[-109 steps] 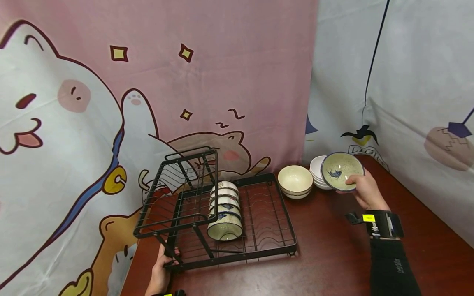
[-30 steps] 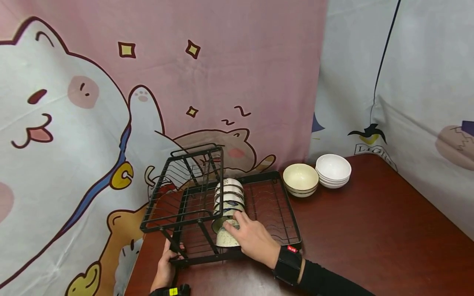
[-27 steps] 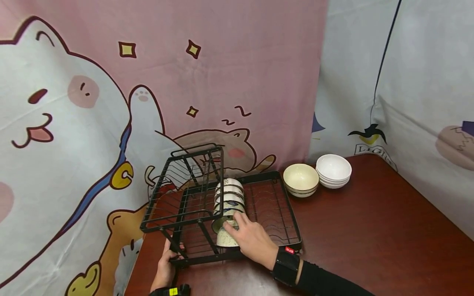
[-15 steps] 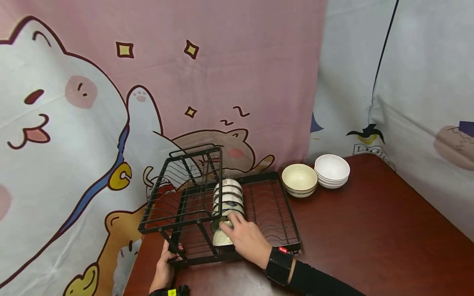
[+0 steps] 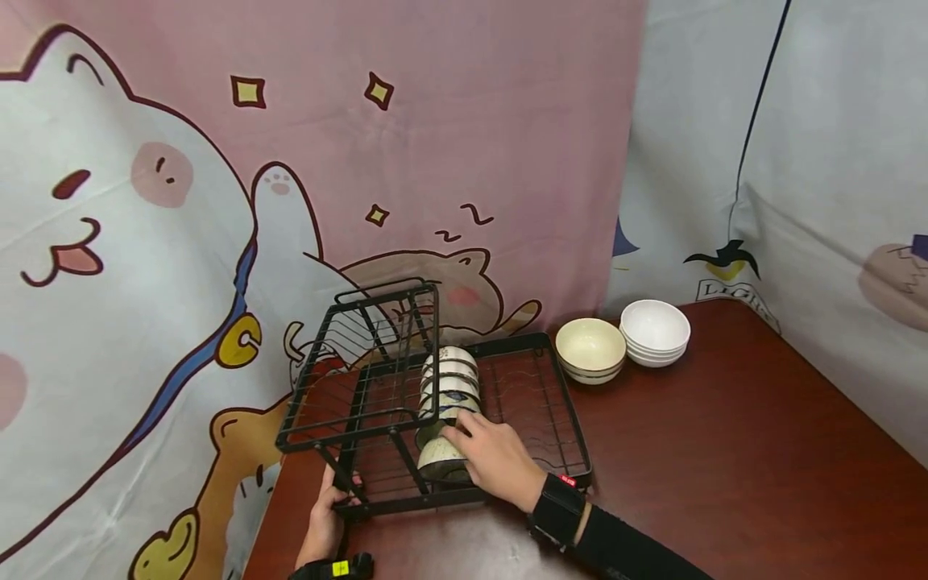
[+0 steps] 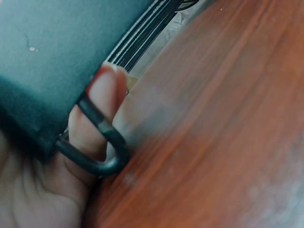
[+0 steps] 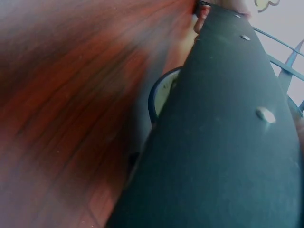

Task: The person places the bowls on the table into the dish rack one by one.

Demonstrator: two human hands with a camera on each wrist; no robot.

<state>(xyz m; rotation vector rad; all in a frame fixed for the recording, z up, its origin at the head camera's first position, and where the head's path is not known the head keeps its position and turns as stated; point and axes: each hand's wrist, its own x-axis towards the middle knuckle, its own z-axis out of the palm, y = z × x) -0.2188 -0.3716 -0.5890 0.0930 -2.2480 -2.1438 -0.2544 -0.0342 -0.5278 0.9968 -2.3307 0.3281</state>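
A black two-tier dish rack (image 5: pixel 507 498) stands on the table, with a row of bowls (image 5: pixel 451 379) on edge in its lower tier. At the front of that row, my right hand (image 5: pixel 502 463) holds a speckled greenish bowl (image 5: pixel 441 457) by its upper side, its rim turned toward the front. Part of the bowl's rim (image 7: pixel 153 102) shows below the rack's front bar in the right wrist view; my right fingers there are mostly hidden. My left hand (image 5: pixel 324 519) grips the rack's front left corner. In the left wrist view, a finger (image 6: pixel 97 111) passes behind the wire foot (image 6: pixel 114 147).
Cream bowls (image 5: pixel 590 348) are stacked just right of the rack. A stack of white bowls (image 5: pixel 655 332) stands beside them. The upper tier (image 5: pixel 362 379) overhangs the rack's left half. A printed cloth (image 5: pixel 507 161) hangs behind the reddish-brown table (image 5: pixel 689 459).
My right hand has brought the speckled bowl from beside the white stack to the rack's front. Lately the bowl has tipped, its rim now facing forward. My left hand stays on the corner.
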